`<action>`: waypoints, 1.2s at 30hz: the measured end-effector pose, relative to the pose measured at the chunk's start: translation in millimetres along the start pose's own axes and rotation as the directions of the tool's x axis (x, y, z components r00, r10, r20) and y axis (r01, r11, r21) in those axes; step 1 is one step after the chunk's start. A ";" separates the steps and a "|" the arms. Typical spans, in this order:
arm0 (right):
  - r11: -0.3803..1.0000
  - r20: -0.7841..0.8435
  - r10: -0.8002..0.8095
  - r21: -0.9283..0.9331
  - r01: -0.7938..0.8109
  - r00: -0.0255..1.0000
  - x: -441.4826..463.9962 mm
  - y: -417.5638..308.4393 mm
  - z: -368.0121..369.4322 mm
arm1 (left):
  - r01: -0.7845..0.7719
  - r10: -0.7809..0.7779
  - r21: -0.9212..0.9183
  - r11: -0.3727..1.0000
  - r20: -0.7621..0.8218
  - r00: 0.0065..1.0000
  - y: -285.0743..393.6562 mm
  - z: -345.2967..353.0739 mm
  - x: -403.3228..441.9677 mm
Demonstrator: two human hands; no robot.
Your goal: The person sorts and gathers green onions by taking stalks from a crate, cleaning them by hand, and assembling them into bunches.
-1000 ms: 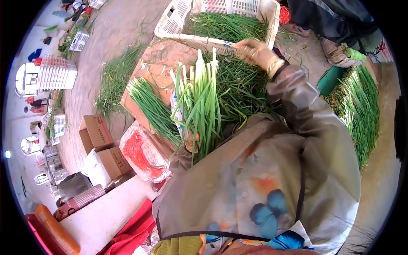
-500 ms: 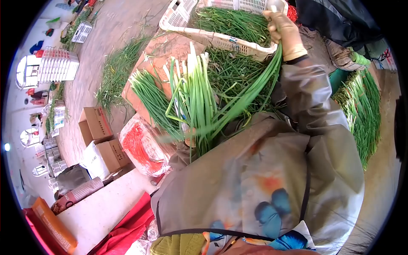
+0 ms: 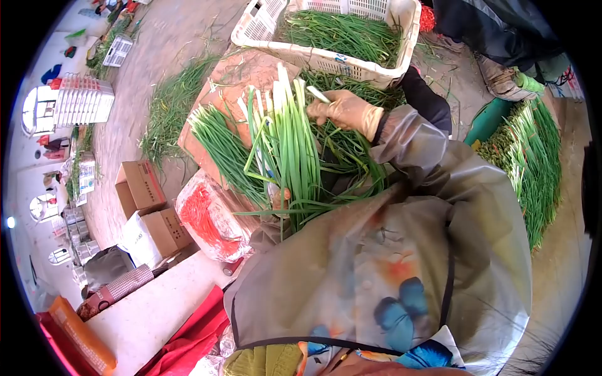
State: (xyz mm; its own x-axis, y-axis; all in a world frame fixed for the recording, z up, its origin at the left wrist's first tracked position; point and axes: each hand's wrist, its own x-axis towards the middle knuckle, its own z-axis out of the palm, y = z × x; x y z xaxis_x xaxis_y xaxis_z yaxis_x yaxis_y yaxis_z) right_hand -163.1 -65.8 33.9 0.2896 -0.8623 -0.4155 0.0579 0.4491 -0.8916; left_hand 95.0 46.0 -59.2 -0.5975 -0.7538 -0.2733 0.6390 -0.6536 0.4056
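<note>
A bunch of scallions stands upright in front of my chest, its pale ends pointing up. Around its lower part is my left hand, closed and mostly hidden by the leaves. My gloved right hand is just right of the pale ends, its fingers closed on a scallion stalk whose white end sticks out. To the left, a smaller green bundle lies on the brown board.
A white plastic crate with green stalks stands at the far side. Red ties lie on a wrapped block at left, beside cardboard boxes. Banded greens are piled at right. Another person's dark clothing shows at upper right.
My right hand has come down and left from beside the crate's corner to the bunch, bringing the stalk along. My left hand and the bunch have stayed about in place.
</note>
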 end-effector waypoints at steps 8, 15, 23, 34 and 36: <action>0.999 0.042 -0.005 -0.035 0.006 0.999 -6.5 1.9 9.3 | 0.035 -0.038 -0.072 0.997 -0.048 0.998 -2.4 -13.4 2.7; 0.985 0.146 0.095 0.129 -0.114 0.985 -13.7 5.0 0.2 | 0.034 -0.034 0.000 0.999 0.064 0.997 -4.9 -24.6 3.9; 0.993 0.076 0.076 0.087 -0.082 0.994 -15.3 8.6 -2.5 | -0.017 0.018 -0.014 1.000 0.073 0.997 -4.6 -12.2 5.0; 0.965 0.224 0.038 0.245 -0.095 0.974 -18.5 2.2 -1.6 | -0.059 0.061 -0.017 0.998 0.104 0.993 -11.1 -1.4 9.9; 0.954 0.169 0.008 0.295 -0.058 0.986 -18.7 4.1 -1.8 | -0.071 0.073 -0.016 0.997 0.111 0.991 -12.3 3.0 9.7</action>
State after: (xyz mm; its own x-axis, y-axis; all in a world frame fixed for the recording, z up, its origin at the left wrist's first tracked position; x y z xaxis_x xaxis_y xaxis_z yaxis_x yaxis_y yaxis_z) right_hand -169.9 -48.3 37.7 0.4472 -0.8067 -0.3864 0.3204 0.5478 -0.7729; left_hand 79.9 46.9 -64.2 -0.5998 -0.7871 -0.1443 0.6878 -0.5992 0.4097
